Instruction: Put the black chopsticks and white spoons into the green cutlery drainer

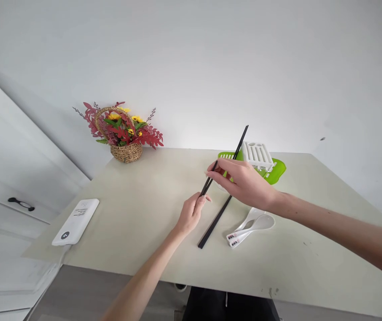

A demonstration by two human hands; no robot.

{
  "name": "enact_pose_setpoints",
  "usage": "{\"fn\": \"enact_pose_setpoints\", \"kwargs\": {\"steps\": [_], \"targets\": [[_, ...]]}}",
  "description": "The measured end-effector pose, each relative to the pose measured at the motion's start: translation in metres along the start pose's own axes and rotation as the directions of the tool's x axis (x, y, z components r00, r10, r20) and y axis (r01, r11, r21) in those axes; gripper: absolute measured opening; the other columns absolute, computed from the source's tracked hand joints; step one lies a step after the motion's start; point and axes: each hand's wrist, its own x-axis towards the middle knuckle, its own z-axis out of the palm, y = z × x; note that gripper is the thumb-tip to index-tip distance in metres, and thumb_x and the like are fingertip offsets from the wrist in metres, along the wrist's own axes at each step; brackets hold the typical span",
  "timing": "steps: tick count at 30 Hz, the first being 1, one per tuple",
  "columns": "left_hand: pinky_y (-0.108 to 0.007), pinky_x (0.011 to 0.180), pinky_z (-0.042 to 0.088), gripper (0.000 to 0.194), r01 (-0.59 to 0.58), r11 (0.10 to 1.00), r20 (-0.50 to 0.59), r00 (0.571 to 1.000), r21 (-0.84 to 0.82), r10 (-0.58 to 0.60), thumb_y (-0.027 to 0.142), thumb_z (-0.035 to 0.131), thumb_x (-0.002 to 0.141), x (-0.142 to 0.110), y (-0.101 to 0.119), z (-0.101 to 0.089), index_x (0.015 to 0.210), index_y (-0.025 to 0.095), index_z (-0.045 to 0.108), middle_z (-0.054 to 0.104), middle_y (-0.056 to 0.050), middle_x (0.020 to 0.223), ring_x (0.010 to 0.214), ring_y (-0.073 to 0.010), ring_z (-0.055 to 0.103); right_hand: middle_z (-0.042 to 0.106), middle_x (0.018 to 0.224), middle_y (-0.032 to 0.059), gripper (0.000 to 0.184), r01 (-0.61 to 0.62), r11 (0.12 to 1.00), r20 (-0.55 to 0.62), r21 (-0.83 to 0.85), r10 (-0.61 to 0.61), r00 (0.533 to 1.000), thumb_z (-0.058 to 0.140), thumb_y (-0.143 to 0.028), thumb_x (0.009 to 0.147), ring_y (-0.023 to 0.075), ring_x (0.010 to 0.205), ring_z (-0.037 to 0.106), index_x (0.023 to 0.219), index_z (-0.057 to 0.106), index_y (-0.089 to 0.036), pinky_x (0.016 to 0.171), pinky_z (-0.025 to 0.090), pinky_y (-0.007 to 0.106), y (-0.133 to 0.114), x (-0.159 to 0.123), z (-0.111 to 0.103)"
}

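Observation:
My left hand (191,213) is closed around the lower part of some black chopsticks (207,182) above the table. Higher up, the fingertips of my right hand (240,177) pinch the same chopsticks near their top. More black chopsticks (215,221) slant across the tabletop below my right hand. Dark stick ends (242,140) also show beyond that hand; whether they belong to those lower sticks is hidden. Two white spoons (260,222) lie overlapping to the right, under my right forearm.
Behind my right hand, a white slotted holder (258,156) rests on a green plastic tray (278,171). A wicker basket of artificial flowers (126,153) stands at the back left of the table (137,240). A white device with a cable (76,223) lies at the left edge, near a white cabinet (10,165).

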Motion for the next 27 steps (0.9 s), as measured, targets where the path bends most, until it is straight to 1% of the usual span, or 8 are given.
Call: {"fn": "enact_pose_setpoints", "kwargs": {"steps": [5,8,11,16,22,27], "targets": [[-0.025,0.077,0.045,0.049,-0.047,0.998,0.052,0.998,0.036,0.045,0.052,0.034,0.112,0.001,-0.001,0.001,0.107,0.019,0.07,0.061,-0.001,0.077,0.073,-0.0146,0.057,0.073,0.094,0.0056,0.024,0.041,0.999,0.026,-0.017,-0.041,0.999,0.05,-0.034,0.109,0.0164,0.074,0.063,0.092,0.061,-0.022,0.066,0.047,0.028,0.004,-0.003,0.002],[-0.026,0.083,0.048,0.051,-0.032,0.998,0.073,0.997,0.059,0.028,0.054,0.033,0.111,0.001,-0.001,0.001,0.108,0.02,0.071,0.067,-0.002,0.08,0.077,-0.0161,0.063,0.073,0.095,0.0057,0.022,0.05,0.999,0.039,-0.02,-0.049,0.998,0.051,-0.033,0.109,0.0166,0.075,0.063,0.093,0.062,-0.022,0.067,0.047,0.028,0.005,-0.004,0.002],[-0.027,0.086,0.05,0.051,-0.016,0.997,0.086,0.996,0.075,0.009,0.055,0.033,0.111,0.002,-0.001,0.0,0.107,0.021,0.07,0.07,-0.002,0.081,0.081,-0.0171,0.067,0.072,0.092,0.0052,0.021,0.031,0.999,0.041,-0.015,-0.031,0.999,0.053,-0.033,0.109,0.0171,0.074,0.062,0.094,0.063,-0.022,0.068,0.047,0.029,0.005,-0.004,0.0],[-0.029,0.089,0.052,0.049,-0.018,0.995,0.113,0.994,0.097,0.007,0.053,0.033,0.111,0.003,-0.003,0.0,0.106,0.022,0.07,0.074,-0.003,0.084,0.085,-0.0186,0.07,0.07,0.087,0.0035,0.019,-0.017,0.999,0.04,-0.03,0.018,0.999,0.054,-0.033,0.108,0.0176,0.074,0.062,0.095,0.065,-0.023,0.068,0.047,0.029,0.008,-0.004,-0.003],[-0.036,0.101,0.049,0.05,-0.075,0.98,0.105,0.993,0.182,0.057,0.051,0.032,0.112,0.005,-0.006,0.002,0.103,0.024,0.073,0.079,-0.004,0.091,0.1,-0.023,0.07,0.07,0.087,0.0037,0.02,-0.046,0.998,0.038,-0.031,0.047,0.998,0.054,-0.034,0.107,0.0178,0.074,0.062,0.097,0.067,-0.022,0.069,0.047,0.03,0.011,-0.003,-0.005],[-0.037,0.102,0.049,0.048,-0.093,0.977,0.121,0.99,0.19,0.071,0.047,0.033,0.112,0.005,-0.007,0.001,0.101,0.024,0.073,0.081,-0.003,0.095,0.104,-0.0232,0.069,0.068,0.083,0.0025,0.021,-0.063,0.998,0.037,-0.024,0.064,0.997,0.054,-0.033,0.106,0.0168,0.072,0.061,0.095,0.067,-0.021,0.069,0.047,0.029,0.009,-0.001,-0.006]]}}
